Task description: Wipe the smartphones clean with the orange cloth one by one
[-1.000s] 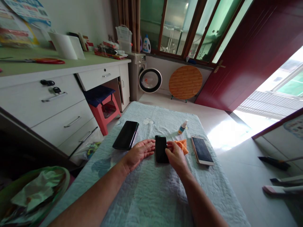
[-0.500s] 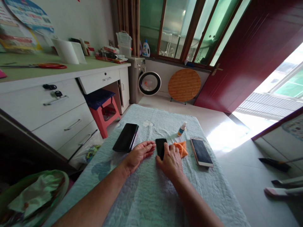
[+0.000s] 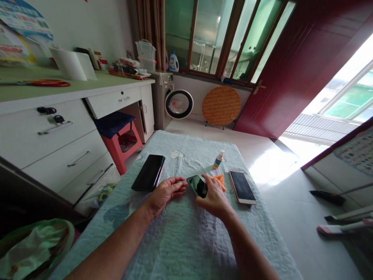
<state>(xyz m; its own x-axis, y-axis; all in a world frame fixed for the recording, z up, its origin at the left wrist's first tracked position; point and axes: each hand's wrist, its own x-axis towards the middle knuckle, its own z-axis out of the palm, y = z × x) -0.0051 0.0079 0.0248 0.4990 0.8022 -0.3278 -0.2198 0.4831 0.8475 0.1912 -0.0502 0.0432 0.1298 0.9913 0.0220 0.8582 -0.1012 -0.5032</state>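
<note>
My right hand [image 3: 213, 197] grips a small black phone [image 3: 197, 185] and holds it tilted, lifted off the pale blue cloth [image 3: 186, 233]. Just left of the phone, my left hand [image 3: 163, 192] rests on the cloth with its fingers stretched out toward it, holding nothing. Behind my right hand, partly hidden, lies an orange wiping cloth [image 3: 220, 179]. On the left lies a large black phone [image 3: 148, 177], on the right a gold-edged phone [image 3: 241, 186]. A small spray bottle [image 3: 218, 159] lies further back.
A white desk with drawers [image 3: 58, 132] runs along the left, with a red stool [image 3: 121, 134] under it. A green basket with bags [image 3: 32, 249] sits at the lower left. Behind are a washing machine [image 3: 175, 102], a round wooden board [image 3: 221, 105] and a dark red door [image 3: 294, 66].
My right hand has closed on the small black phone and raised it, tilted, off the cloth. The left hand has stayed beside it. The view has shifted a little to the right.
</note>
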